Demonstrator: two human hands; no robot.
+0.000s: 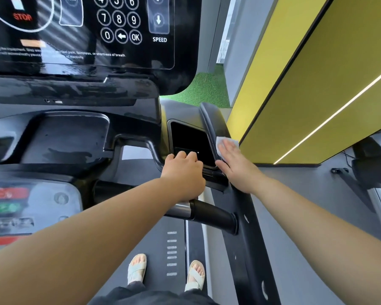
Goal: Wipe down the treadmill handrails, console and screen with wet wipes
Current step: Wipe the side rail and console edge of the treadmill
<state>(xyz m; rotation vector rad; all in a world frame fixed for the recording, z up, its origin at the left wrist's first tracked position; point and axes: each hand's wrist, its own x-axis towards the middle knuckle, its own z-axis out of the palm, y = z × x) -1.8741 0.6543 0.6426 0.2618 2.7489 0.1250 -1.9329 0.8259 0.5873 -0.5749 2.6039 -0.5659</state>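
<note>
Flat right hand [235, 166] presses the wet wipe [228, 142] onto the right handrail [208, 122], at the console pocket's [189, 137] right edge; left hand [183, 172] curls round the grip bar [213, 213]. Maintain even pressure and stroke along the rail's full length.

Both bare forearms stretch from the near edge toward the far middle. The left arm [86, 234] comes in from the near left with the wrist straight. The left grip [183, 175] sits knuckles up, its fingers curled over and round the handlebar [213, 214]. The right arm [312, 216] angles in from the near right. The right grip [235, 166] lies palm down, fingers straight and together and pointing far, pressing a wet wipe [228, 142] whose white edge shows beyond the fingertips. The two grips lie side by side, close but apart. Near, between the arms, the person's left foot [137, 268] and right foot [196, 275] stand parallel in pale sandals.
</note>
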